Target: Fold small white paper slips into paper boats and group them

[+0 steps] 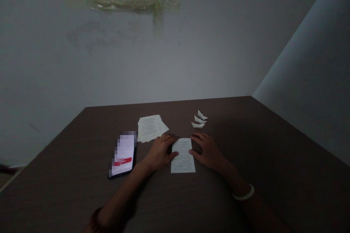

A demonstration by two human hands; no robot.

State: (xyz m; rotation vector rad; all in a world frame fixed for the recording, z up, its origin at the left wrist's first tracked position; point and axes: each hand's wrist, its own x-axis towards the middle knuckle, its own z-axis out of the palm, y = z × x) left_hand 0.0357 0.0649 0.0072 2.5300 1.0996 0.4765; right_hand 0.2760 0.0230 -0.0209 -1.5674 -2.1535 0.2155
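A small printed sheet of paper [183, 160] lies flat on the brown table in front of me. My left hand [161, 153] rests at its left side, the thumb on the sheet and the fingertips by the upper left corner. At the right side, my right hand [209, 153] mirrors this, thumb on the paper's edge and fingers near the upper right corner. Both hands have thumb and fingers spread apart. Beyond the right hand stand several small folded paper boats [198, 125] in a row. Past the left hand lies a loose stack of printed sheets [150, 127].
Left of my left forearm lies a phone [124, 156] with a lit screen, partly pixelated. The table [240, 123] ends against a grey wall [213, 62] with yellowed tape [123, 4] on it. Another wall surface [308, 80] slopes along the right side.
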